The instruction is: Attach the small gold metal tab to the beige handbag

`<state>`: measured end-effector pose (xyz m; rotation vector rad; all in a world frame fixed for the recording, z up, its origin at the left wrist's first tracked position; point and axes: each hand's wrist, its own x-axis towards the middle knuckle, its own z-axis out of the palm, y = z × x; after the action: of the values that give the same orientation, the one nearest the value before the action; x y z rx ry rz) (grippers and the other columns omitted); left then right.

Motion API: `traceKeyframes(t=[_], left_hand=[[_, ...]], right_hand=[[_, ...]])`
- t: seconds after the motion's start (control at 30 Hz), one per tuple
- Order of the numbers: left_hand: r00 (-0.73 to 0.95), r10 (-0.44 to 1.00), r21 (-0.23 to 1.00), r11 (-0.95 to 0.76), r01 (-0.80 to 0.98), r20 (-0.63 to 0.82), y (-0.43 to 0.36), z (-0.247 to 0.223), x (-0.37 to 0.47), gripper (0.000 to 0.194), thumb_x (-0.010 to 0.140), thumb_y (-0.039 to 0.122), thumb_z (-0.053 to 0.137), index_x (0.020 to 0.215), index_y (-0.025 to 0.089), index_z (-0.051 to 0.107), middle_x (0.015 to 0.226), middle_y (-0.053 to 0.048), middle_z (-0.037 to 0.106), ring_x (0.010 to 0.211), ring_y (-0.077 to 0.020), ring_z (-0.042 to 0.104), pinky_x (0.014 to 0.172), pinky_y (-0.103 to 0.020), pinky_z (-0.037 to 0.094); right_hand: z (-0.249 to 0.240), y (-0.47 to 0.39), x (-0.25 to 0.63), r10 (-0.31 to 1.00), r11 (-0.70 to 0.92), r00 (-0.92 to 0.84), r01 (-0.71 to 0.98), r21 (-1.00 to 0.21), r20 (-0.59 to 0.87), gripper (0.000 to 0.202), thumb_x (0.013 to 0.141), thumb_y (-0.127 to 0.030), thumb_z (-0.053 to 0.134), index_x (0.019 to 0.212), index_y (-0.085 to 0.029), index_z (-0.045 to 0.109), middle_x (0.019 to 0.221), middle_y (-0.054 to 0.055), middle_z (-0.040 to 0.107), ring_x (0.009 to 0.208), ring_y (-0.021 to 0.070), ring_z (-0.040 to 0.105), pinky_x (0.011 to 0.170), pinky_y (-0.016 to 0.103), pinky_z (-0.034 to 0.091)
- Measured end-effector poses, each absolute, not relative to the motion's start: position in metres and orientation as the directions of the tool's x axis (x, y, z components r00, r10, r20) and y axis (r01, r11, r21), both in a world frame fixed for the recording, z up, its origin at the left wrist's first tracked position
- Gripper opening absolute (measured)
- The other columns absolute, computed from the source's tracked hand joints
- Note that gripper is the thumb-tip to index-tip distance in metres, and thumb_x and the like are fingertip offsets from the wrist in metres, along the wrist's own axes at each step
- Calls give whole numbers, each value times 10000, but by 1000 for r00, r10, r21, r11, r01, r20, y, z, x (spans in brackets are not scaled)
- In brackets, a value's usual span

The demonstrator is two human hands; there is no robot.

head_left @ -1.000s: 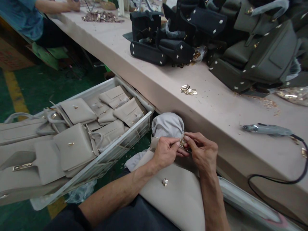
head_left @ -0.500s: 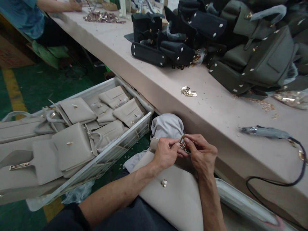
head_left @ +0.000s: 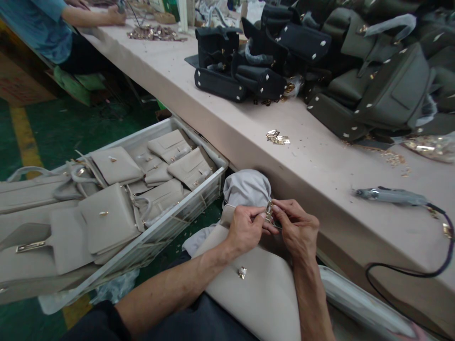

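1. Left hand [head_left: 246, 228]: its thumb and fingers pinch a small gold metal piece [head_left: 269, 211].
2. Right hand [head_left: 299, 228]: pinches the same piece from the right.
3. The piece sits above the far end of a beige bag [head_left: 256, 293] lying across the person's lap.
4. Right, on the tabletop [head_left: 320, 173]: a grey corded tool [head_left: 394, 195], loose gold plates [head_left: 277, 137] and, farther, dark bags [head_left: 391, 92].
5. Left: a white crate [head_left: 194, 198] of beige bags [head_left: 106, 222].

Your pale table [head_left: 320, 173], running upper left to lower right, bears: one heap of metal parts [head_left: 153, 33], upper left; black bags [head_left: 218, 85], upper centre; olive bags [head_left: 394, 90], upper right; metal plates [head_left: 278, 138], right of centre; corded tool [head_left: 396, 195], right.
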<state>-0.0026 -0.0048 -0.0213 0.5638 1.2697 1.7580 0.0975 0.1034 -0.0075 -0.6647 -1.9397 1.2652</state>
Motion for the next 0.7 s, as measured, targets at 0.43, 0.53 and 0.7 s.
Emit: traceKeyframes(t=[0.43, 0.53, 0.7], left_hand=[[-549, 830, 946, -95, -310, -96, -6, -20, 0, 285, 973, 266, 549, 995, 116, 790, 705, -61, 773, 643, -208, 782, 614, -230, 639], [-593, 804, 978, -81, -191, -49, -10, -15, 5, 272, 997, 247, 561, 1100, 141, 789, 741, -54, 784, 662, -211, 777, 615, -233, 615], [-671, 731, 983, 2, 186, 125, -12, -10, 11, 207, 958, 208, 650, 1098, 167, 797, 807, -61, 776, 689, -211, 731, 639, -253, 551]], right_hand=[[-6, 106, 93, 741, 253, -635, -38, -967, 219, 159, 923, -304, 802, 1033, -195, 839, 868, 54, 701, 714, 164, 629, 624, 252, 516], [-5, 105, 93, 744, 303, -621, -15, -953, 247, 135, 921, -285, 807, 1016, -197, 843, 899, 59, 718, 768, 173, 657, 655, 245, 520], [-2, 104, 92, 731, 345, -622, -18, -938, 281, 123, 937, -270, 794, 1021, -195, 843, 886, 53, 715, 768, 172, 660, 658, 245, 515]])
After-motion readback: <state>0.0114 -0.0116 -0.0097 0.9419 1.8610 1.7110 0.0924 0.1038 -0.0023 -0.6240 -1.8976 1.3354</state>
